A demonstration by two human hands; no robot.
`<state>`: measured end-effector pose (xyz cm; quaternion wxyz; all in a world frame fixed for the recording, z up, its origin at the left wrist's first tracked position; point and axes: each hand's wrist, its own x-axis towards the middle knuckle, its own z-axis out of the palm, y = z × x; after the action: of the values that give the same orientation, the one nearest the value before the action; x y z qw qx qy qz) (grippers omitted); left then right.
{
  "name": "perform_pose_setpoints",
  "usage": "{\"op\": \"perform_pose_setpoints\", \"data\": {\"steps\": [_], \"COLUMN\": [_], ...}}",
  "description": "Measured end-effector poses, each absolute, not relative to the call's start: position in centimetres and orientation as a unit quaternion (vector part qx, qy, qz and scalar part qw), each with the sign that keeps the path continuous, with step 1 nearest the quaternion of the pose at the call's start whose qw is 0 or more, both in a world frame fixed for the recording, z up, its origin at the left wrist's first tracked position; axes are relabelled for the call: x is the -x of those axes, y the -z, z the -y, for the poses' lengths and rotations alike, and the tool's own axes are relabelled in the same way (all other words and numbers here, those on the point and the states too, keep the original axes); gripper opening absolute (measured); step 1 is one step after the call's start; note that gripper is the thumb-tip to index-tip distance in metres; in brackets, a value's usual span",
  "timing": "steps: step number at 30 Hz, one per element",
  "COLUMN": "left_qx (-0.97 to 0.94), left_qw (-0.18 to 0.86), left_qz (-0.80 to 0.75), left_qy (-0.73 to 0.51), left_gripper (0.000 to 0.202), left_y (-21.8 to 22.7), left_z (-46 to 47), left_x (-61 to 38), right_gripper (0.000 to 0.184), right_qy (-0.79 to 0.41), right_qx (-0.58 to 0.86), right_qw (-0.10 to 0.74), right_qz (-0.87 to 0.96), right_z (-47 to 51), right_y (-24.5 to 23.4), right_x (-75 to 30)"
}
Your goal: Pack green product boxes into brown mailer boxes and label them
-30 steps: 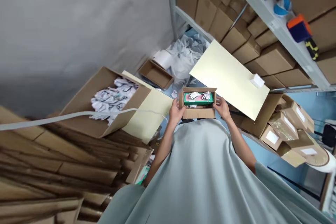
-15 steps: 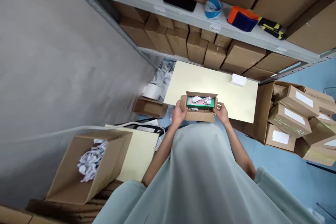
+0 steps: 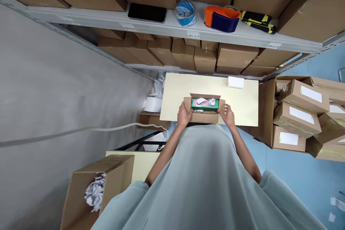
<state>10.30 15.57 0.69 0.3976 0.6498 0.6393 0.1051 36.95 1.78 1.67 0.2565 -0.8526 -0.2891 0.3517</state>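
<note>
A small open cardboard box (image 3: 206, 118) lies on the near edge of the pale table, its flaps spread outward. Inside it rests a green and pink box (image 3: 201, 104), with crumpled paper (image 3: 211, 102) on top. My left hand (image 3: 184, 115) grips the box's left end, thumb at the corner beside the side flap. At the right end, my right hand (image 3: 228, 115) holds the other side flap and corner between thumb and fingers. The undersides of both hands' grips are partly hidden.
A white box (image 3: 235, 82) sits at the table's (image 3: 185, 82) back. Above, the shelf (image 3: 172, 25) carries a phone (image 3: 147, 13), tape roll (image 3: 185, 13), tape dispenser (image 3: 222, 18) and yellow-black tools (image 3: 259, 21). A large carton (image 3: 266, 111) of labelled boxes stands right; another carton (image 3: 115, 179) holds crumpled paper.
The camera view has shifted, so the shelf and table appear farther left. Both hands stay on the open cardboard box, whose contents look the same.
</note>
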Motion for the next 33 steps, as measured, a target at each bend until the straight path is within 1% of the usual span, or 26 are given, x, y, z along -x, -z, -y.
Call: {"op": "perform_pose_setpoints", "data": {"steps": [3,6,9,11,14,15,17,19,23,26,29,33], "left_qx": [-0.667,-0.697,-0.753,-0.784,-0.813,-0.821,-0.836,-0.847,-0.854,-0.855,-0.856,-0.856], "left_qw": [0.380,0.390,0.418,0.431,0.433,0.428,0.414,0.400,0.389,0.380,0.376,0.379], "left_qz": [-0.626,-0.580,-0.489,-0.435,-0.388,-0.377,-0.360,-0.349,-0.345,-0.351,-0.350,-0.339], "left_qy": [-0.137,-0.160,-0.142,-0.101,-0.036,-0.024,-0.015,-0.018,-0.025,-0.034,-0.064,-0.093], "left_gripper": [0.082,0.080,0.082,0.095,0.124,0.128,0.127,0.121,0.114,0.116,0.120,0.125], "left_y": [-2.0,-3.4,-4.1,-3.9,-2.7,-2.3,-1.4,-0.9,-0.9,-1.4,-1.9,-2.2], "left_z": [-15.0,-14.1,-13.3,-13.1,-13.2,-13.3,-13.5,-13.6,-13.6,-13.3,-13.1,-12.9], "left_x": [-9.2,-9.0,-9.9,-10.6,-11.1,-11.1,-11.0,-10.7,-10.3,-10.1,-10.0,-9.7], "right_gripper": [0.068,0.065,0.060,0.058,0.057,0.056,0.054,0.052,0.049,0.047,0.050,0.058], "right_qy": [-0.336,-0.327,-0.325,-0.325,-0.318,-0.315,-0.309,-0.305,-0.292,-0.288,-0.282,-0.266], "right_qx": [0.851,0.824,0.790,0.763,0.729,0.721,0.709,0.701,0.704,0.719,0.730,0.721], "right_qw": [0.283,0.314,0.292,0.247,0.187,0.173,0.151,0.134,0.111,0.106,0.099,0.050], "right_qz": [0.289,0.341,0.430,0.500,0.577,0.592,0.615,0.630,0.638,0.623,0.615,0.638], "right_z": [-0.9,-0.8,-1.7,-2.5,-3.4,-3.6,-3.7,-3.7,-4.3,-5.0,-6.0,-7.5], "right_y": [-3.4,-5.1,-5.8,-5.8,-5.5,-5.4,-5.3,-5.3,-5.6,-6.0,-6.3,-6.2], "right_x": [-37.0,-36.2,-34.9,-34.3,-34.3,-34.5,-34.9,-35.2,-35.2,-35.1,-34.9,-34.0]}}
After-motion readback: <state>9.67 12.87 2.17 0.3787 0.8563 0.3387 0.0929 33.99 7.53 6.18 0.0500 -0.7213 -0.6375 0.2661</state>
